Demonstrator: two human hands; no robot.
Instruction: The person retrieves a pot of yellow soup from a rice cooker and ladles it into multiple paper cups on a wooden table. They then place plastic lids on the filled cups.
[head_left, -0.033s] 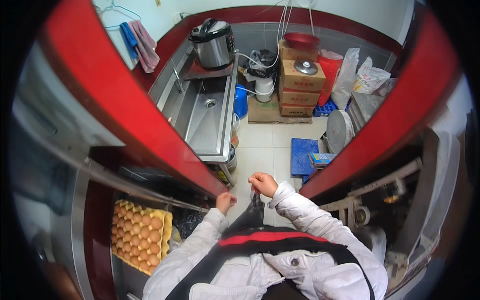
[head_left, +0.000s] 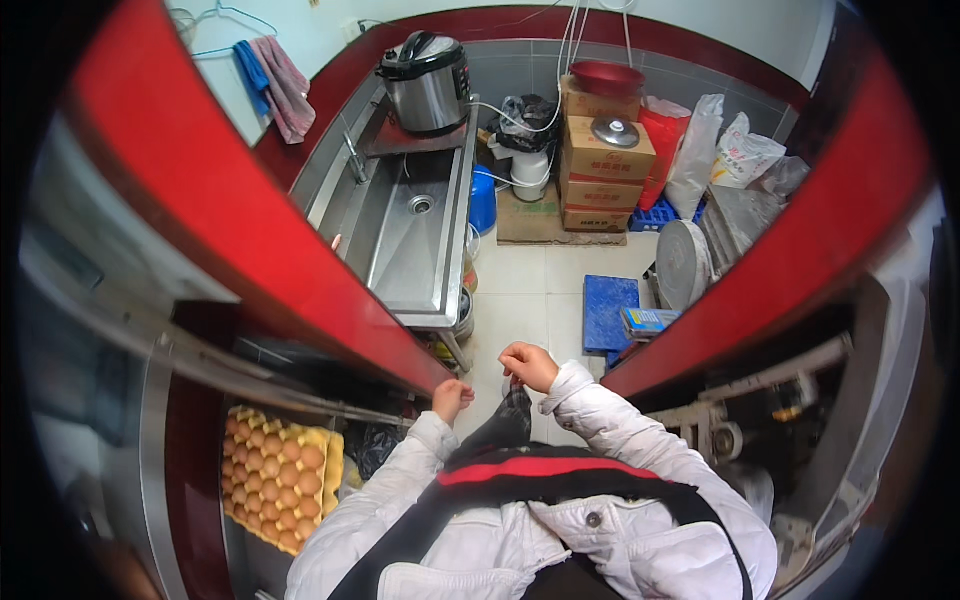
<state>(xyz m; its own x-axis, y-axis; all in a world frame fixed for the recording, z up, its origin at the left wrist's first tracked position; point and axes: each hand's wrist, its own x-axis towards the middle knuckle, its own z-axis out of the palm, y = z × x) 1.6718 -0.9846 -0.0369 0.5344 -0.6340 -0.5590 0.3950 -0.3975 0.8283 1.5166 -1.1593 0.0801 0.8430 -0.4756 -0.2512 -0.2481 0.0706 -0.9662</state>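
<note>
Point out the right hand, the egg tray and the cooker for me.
Right hand (head_left: 533, 368): head view, back of the hand.
Egg tray (head_left: 333, 467): head view, yellow right rim.
Cooker (head_left: 424, 101): head view, metal body.

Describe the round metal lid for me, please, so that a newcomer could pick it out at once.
Find the long steel sink, then look right to the stacked brown cardboard boxes. The lid lies on one of them, in front of the red bowl. Its shiny silver surface and pale central knob set it apart from the bowl.
</note>
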